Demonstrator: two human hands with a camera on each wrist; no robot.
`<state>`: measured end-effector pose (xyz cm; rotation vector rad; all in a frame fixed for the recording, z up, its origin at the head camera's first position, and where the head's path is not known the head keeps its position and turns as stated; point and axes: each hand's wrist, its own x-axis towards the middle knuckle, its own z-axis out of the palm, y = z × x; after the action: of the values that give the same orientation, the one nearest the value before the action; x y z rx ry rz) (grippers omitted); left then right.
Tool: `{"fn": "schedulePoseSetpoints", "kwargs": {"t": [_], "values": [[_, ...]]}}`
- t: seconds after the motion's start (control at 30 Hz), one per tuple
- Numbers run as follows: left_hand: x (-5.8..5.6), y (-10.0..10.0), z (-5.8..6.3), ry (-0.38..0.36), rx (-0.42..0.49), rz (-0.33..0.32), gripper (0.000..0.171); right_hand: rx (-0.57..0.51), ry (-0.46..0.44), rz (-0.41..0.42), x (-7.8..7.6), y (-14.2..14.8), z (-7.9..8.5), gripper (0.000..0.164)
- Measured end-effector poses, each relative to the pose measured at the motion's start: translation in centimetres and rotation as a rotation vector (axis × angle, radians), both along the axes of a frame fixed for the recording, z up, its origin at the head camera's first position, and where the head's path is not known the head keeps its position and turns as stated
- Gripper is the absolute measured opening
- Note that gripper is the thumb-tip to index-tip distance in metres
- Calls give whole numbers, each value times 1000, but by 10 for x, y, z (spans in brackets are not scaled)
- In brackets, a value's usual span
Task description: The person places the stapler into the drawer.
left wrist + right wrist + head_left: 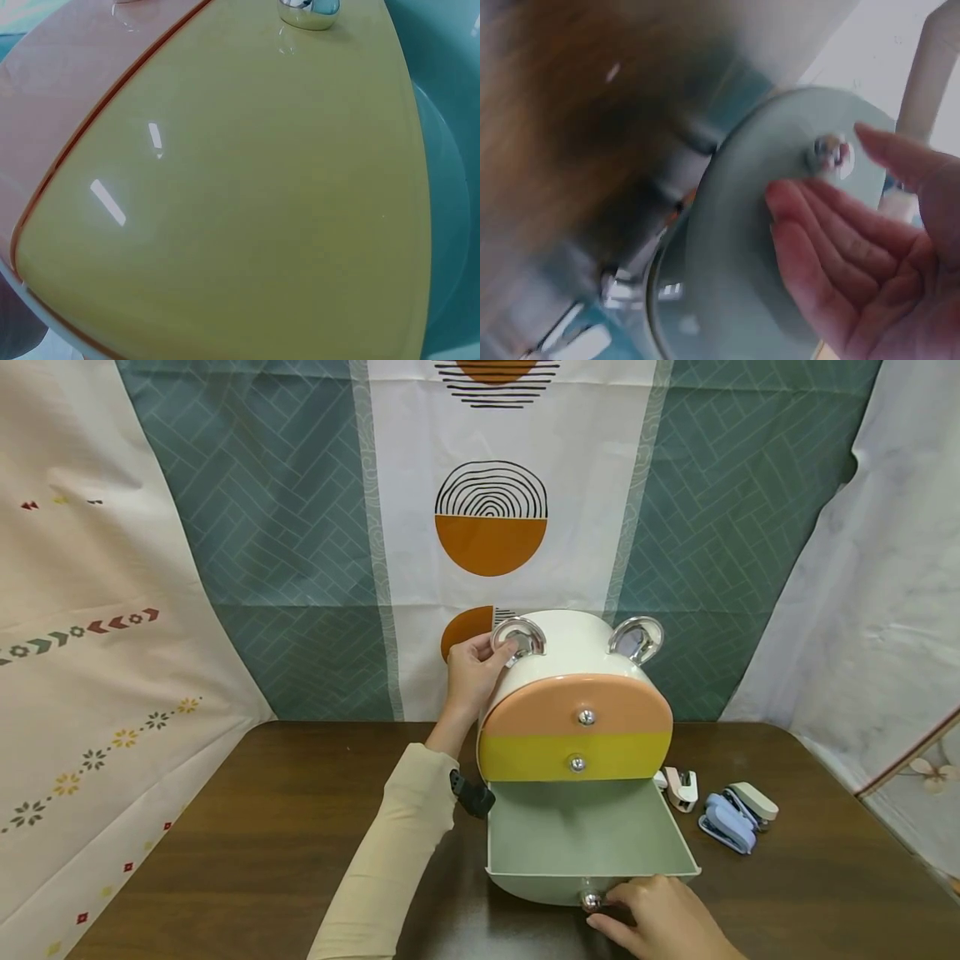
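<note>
A rounded drawer box with silver ears stands on the table, its peach drawer and yellow drawer closed. My left hand pinches the left silver ear between thumb and fingers. The bottom green drawer is pulled out and looks empty inside. At its front, my right hand is by the silver knob. In the right wrist view, thumb and fingers are spread on either side of the knob, apart from it. The yellow drawer front fills most of the left wrist view.
Right of the box lie small staplers: a blue one, a pale green one and a pinkish-white one. The brown wooden table extends to the left. A patterned curtain hangs behind the table.
</note>
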<state>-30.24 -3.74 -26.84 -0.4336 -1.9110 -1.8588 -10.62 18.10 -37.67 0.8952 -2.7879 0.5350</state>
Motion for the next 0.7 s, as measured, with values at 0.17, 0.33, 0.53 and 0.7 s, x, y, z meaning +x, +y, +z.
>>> {"fn": "schedulePoseSetpoints", "kwargs": {"t": [0.17,0.33,0.53,0.7], "values": [[0,0,0,-4,11,-5,20,-68,-16,99,-3,31,3,22],[0,0,1,-7,15,-4,20,-132,138,166,-7,66,5,15],[1,0,1,-14,20,-11,21,-225,174,26,-9,97,11,14],[2,0,1,-17,21,-9,20,-274,189,-114,-20,115,10,17]]}}
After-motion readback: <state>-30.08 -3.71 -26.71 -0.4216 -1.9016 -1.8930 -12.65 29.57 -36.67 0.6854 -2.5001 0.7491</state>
